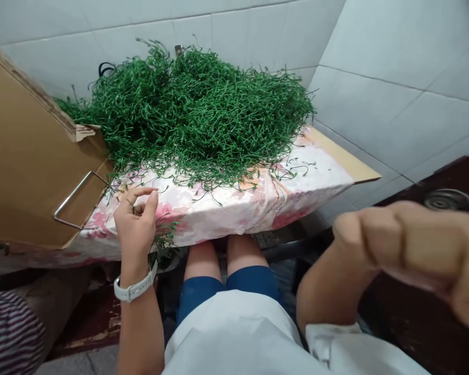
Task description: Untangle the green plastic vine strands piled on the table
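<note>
Green stems heaped, right hand blurred, cardboard cut off

At twelve o'clock, the tall, tangled heap of thin green stems blocks a low reach, with the white tiled wall behind it. At nine, the upright brown cardboard sheet and the bent silver wire frame bar sideways passage beside the bare left hand. From there toward three, a hand could pass along the front strip of the flower-patterned, cloth-covered desk, over low scattered stems.
</note>
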`<state>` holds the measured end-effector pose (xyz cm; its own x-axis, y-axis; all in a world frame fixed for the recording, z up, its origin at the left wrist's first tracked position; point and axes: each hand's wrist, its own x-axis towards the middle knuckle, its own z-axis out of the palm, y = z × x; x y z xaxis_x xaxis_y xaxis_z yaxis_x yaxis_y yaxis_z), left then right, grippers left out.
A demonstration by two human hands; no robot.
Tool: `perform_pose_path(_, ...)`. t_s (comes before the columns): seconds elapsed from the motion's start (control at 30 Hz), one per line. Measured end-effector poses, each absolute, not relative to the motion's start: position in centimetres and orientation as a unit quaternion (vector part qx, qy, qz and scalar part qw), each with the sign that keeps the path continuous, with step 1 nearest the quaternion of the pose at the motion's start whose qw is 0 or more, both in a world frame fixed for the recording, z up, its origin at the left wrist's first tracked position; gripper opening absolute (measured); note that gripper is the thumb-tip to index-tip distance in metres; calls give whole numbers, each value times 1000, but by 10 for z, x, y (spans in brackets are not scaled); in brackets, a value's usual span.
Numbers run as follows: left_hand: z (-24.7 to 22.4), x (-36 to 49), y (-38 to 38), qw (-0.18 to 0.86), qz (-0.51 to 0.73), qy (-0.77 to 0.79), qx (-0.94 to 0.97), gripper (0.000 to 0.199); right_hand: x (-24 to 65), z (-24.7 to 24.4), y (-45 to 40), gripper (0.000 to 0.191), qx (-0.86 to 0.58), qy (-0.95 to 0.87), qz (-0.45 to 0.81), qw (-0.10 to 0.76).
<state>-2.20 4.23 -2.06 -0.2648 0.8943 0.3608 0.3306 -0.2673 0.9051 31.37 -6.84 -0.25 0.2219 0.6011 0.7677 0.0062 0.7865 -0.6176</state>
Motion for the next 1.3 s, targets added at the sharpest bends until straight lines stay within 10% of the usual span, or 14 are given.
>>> perform_pose_path(0.07,-14,-16,29,291,587,531,538,16,326,14,-37,22,-152,-574,165,787)
perform_pose_path(0.3,-2,18,3,420,640,430,480,6,308,1,48,32,-459,-387,127,789)
perform_pose_path(0.37,-2,28,1,485,643,395,442,6,280,-24,29,10,-464,-456,143,746)
perform_pose_path(0.6,7,50,6,582,614,387,366,25,188,-81,-33,34,-341,-726,314,508)
perform_pose_path(0.93,-11,26,6,597,593,383,382,34,162,-89,-33,26,-331,-531,521,581)
perform_pose_path(1.3,-61,-4,-20,591,557,396,429,88,155,-80,-29,32,-257,-338,600,679)
